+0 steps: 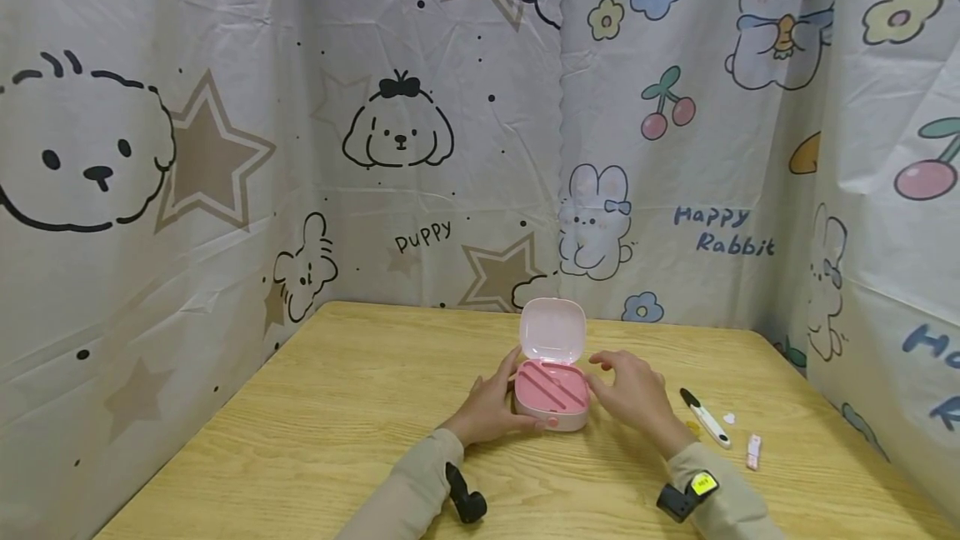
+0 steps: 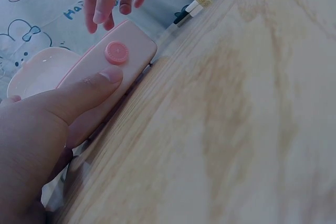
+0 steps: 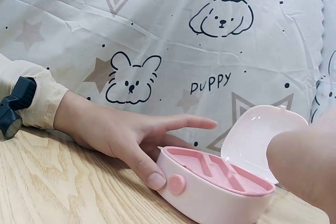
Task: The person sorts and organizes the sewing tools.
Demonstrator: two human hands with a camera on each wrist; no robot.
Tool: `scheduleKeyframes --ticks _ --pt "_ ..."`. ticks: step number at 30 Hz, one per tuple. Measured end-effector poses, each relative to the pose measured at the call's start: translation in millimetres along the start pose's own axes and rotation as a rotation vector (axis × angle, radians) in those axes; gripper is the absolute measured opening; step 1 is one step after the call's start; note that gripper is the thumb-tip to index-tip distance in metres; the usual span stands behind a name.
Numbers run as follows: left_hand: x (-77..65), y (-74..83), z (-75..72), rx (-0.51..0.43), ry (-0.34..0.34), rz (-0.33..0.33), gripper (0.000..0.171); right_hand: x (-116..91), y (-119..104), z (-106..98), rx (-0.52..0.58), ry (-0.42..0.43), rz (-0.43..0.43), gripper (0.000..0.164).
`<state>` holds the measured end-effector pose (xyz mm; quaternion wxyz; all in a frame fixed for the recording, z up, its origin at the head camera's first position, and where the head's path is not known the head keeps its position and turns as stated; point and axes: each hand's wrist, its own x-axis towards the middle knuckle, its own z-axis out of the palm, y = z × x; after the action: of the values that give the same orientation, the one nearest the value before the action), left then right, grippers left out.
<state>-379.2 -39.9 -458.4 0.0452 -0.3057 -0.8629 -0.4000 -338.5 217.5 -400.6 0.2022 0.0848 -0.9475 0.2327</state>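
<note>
A small pink box (image 1: 551, 419) stands on the table with its pale lid (image 1: 553, 330) raised at the back. Its darker pink inner tray (image 3: 210, 165) has slanted dividers, and a round pink button (image 2: 116, 53) sits on the front wall. My left hand (image 1: 491, 402) grips the box's left side, thumb on the front wall just beside the button and index finger stretched out above the rim. At the right side my right hand (image 1: 632, 390) is held by the tray's edge, its fingers loosely bent with nothing between them.
Right of the box lie a slim white tool with a black end (image 1: 705, 417), a small white piece (image 1: 729, 418) and a small pink-and-white item (image 1: 753, 452). Something yellow (image 1: 693, 427) shows beside my right wrist. Printed curtains (image 1: 450, 190) stand around the wooden table (image 1: 315, 440).
</note>
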Motion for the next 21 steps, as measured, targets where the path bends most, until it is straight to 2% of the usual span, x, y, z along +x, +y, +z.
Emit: scheduleKeyframes --ticks 10,21 --pt "-0.1 -0.2 0.2 0.004 0.0 -0.005 0.126 -7 13 -9 -0.033 0.007 0.02 0.033" --pt "1.8 -2.6 1.6 0.001 0.006 0.026 0.128 -13 27 -18 -0.04 0.006 0.038 0.034"
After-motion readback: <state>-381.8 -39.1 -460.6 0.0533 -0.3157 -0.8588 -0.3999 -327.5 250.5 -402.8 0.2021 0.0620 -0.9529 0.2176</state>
